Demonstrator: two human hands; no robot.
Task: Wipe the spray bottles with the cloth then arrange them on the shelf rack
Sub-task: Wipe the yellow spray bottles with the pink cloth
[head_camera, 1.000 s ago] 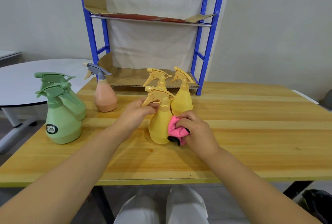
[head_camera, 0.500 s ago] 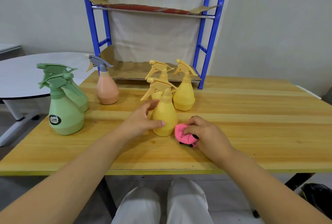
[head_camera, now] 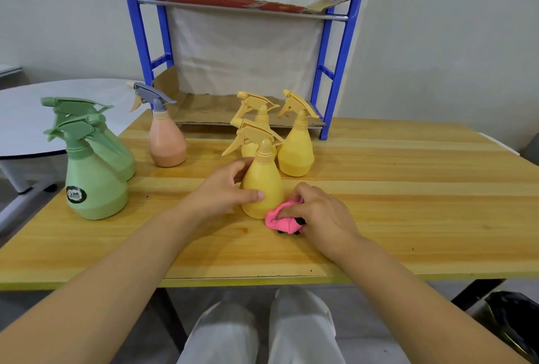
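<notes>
Three yellow spray bottles stand mid-table. My left hand grips the body of the nearest yellow bottle, thumb in front and fingers behind. My right hand holds the bunched pink cloth on the tabletop, against the bottle's lower right side. A second yellow bottle stands behind to the right, and a third yellow bottle is partly hidden behind the near one. An orange bottle with a grey trigger and two green bottles stand to the left. The blue shelf rack stands at the table's back.
Cardboard lines the rack's lower shelf, and another cardboard sheet lies on the upper shelf. A round white table stands to the left of the wooden table. A dark bag sits on the floor at the lower right.
My right hand has lowered the pink cloth from the bottle's side to the tabletop. My left hand slid from the bottle's neck down to its body. The view has shifted slightly.
</notes>
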